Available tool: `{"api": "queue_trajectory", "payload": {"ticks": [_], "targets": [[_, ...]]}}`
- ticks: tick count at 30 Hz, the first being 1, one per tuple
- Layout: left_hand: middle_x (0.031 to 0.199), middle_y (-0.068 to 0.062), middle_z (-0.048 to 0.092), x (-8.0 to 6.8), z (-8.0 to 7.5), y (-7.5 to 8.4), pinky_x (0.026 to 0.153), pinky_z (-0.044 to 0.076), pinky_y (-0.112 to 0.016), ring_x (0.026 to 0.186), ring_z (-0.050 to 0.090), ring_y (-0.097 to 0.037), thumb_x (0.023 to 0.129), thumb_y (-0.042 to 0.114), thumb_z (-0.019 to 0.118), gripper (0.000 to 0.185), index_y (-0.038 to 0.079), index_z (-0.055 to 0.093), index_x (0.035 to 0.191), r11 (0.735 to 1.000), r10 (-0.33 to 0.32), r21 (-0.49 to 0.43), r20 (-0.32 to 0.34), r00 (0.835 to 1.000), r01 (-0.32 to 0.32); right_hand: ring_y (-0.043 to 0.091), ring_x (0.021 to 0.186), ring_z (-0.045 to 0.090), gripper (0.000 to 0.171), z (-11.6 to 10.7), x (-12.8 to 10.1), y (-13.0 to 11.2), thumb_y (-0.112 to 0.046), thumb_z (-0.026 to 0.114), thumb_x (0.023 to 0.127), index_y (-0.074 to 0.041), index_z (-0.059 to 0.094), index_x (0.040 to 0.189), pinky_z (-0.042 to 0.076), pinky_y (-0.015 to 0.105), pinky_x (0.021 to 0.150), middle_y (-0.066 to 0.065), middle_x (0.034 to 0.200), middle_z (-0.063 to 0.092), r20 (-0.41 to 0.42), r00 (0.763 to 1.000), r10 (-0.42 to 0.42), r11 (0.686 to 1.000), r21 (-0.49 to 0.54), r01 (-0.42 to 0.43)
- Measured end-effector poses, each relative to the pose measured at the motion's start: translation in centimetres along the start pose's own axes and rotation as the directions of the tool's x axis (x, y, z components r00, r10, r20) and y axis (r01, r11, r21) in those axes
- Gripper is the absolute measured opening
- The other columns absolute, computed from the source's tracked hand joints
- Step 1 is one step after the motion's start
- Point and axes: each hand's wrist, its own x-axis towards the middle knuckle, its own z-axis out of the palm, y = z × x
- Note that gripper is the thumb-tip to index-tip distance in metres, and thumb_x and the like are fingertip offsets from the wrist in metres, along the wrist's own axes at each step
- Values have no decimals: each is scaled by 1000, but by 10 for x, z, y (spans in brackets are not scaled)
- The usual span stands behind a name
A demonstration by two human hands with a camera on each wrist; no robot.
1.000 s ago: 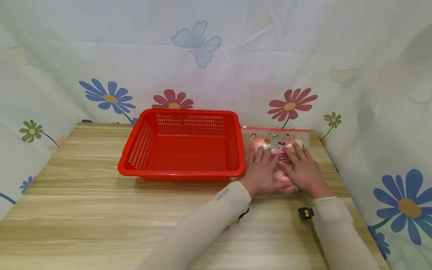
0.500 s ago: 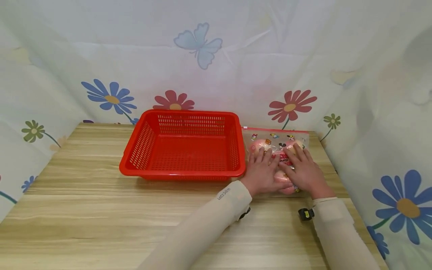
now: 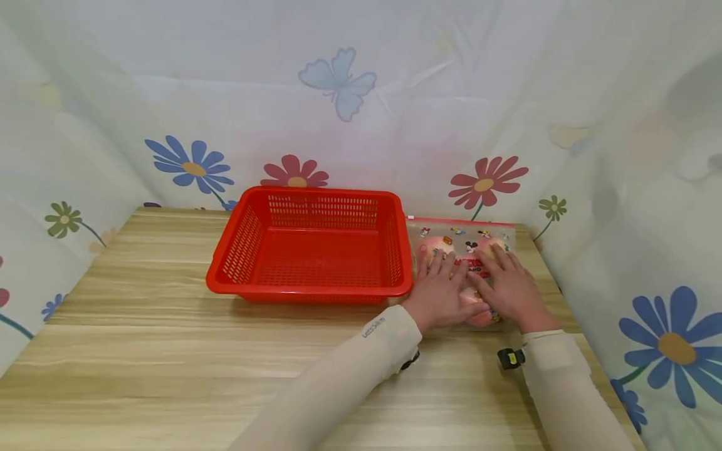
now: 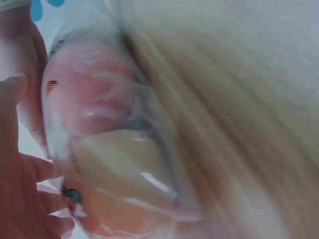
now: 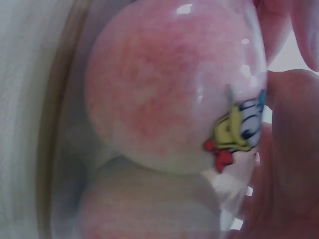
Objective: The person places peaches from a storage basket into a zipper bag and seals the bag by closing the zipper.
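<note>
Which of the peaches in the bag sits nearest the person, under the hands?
The near peach at the zip bag's front edge, showing between left hand and right hand; the others lie beyond the fingertips.

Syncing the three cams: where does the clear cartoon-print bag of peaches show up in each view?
Head: the zip bag of peaches lies right of the red basket, under both hands.
Left wrist: fills the left half, blurred.
Right wrist: fills the frame, one peach centre.
Shared landmark: the pink peaches seen through the printed film.
</note>
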Motion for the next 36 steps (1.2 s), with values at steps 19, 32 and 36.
{"api": "queue_trajectory", "payload": {"ticks": [19, 32, 36], "targets": [[160, -6, 25, -6, -46, -28, 122, 17, -49, 148, 19, -27, 93, 65, 36, 79, 19, 21, 155, 1000, -22, -20, -112, 993, 20, 53, 142, 17, 59, -28, 27, -33, -46, 32, 103, -13, 30, 152, 21, 74, 107, 24, 158, 18, -111, 989, -94, 996, -2, 94], [162, -9, 18, -20, -50, -72, 121, 14, -54, 151, 11, -34, 96, 59, 35, 74, 17, 20, 156, 979, -170, -126, -91, 981, 158, 50, 142, 19, 57, -25, 36, -50, -41, 38, 102, -12, 31, 151, 20, 72, 109, 24, 157, 22, -183, 976, -116, 993, -4, 118], [163, -9, 17, -29, -51, -92, 121, 14, -54, 150, 13, -34, 96, 58, 38, 75, 18, 17, 156, 970, -230, -99, -71, 971, 223, 51, 143, 17, 59, -25, 35, -56, -44, 35, 103, -14, 29, 153, 18, 73, 109, 23, 158, 20, -160, 982, -100, 995, 12, 103]]}}
